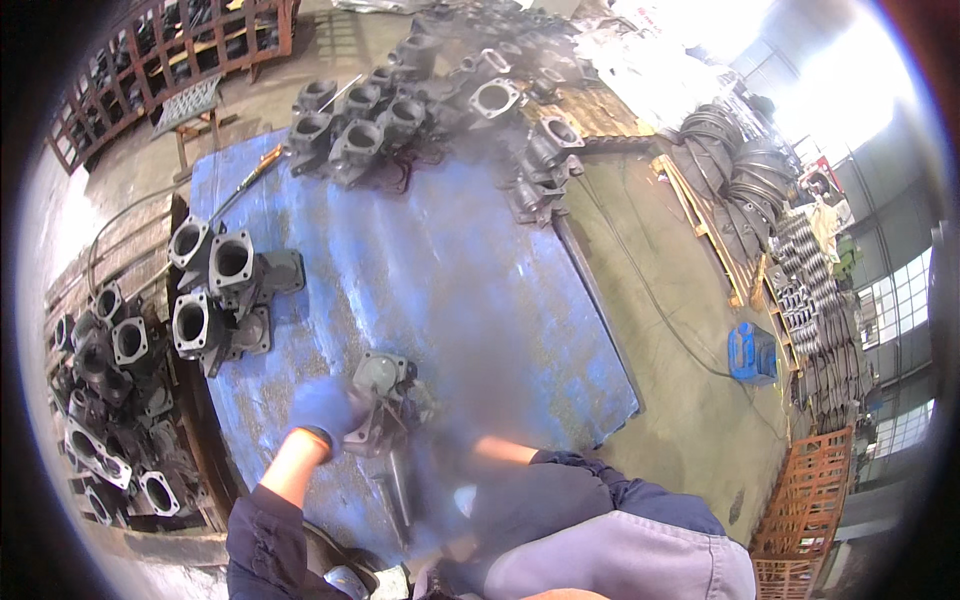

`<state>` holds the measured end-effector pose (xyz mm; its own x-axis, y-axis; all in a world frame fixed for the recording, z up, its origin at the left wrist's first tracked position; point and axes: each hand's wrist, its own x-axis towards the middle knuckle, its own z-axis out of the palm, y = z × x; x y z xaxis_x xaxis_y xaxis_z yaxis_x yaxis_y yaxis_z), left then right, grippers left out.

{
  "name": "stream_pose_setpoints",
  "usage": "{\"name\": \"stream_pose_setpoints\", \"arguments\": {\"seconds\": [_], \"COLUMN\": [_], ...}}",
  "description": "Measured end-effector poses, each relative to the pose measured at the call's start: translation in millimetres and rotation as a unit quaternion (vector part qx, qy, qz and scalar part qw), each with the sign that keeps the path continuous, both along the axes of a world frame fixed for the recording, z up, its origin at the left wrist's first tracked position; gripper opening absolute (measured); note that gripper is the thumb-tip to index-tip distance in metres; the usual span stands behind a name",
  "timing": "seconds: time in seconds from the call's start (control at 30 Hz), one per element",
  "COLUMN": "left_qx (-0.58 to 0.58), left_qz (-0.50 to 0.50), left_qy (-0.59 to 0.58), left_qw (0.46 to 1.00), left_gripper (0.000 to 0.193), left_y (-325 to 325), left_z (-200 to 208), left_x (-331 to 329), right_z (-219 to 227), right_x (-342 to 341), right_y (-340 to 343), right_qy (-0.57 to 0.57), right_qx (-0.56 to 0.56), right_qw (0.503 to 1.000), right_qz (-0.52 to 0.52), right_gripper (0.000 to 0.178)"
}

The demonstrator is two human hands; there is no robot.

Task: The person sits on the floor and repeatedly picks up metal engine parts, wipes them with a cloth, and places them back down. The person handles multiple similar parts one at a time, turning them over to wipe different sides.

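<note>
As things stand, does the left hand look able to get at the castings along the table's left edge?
Likely yes: bare tabletop lies between the left hand and the castings, with nothing visibly blocking. It would probably first have to leave the part it touches.

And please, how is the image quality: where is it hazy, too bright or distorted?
Head view: a dark, hazy smudge runs down the middle, veiling part of the blue table and obscuring the right hand; head view: glare washes out the upper right; head view: fisheye bends straight edges near the dark rim; head view: castings on the table's left side look fairly sharp.
</note>
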<state>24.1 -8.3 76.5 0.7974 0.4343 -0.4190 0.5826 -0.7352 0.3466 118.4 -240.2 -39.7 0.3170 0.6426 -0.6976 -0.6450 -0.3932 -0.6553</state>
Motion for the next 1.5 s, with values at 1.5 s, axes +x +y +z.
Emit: {"name": "stream_pose_setpoints", "arguments": {"seconds": [1.5], "left_qx": [-0.297], "left_qz": [0.248], "left_qy": [-0.405], "left_qw": [0.829], "left_gripper": [0.020], "left_y": [-48.6], "left_z": [-76.0], "left_x": [-29.1], "right_z": [55.6], "right_x": [40.6], "right_y": [7.2], "right_qy": [-0.190], "right_qx": [0.072], "right_qw": [0.953], "right_qz": [-0.225], "right_gripper": [0.019]}}
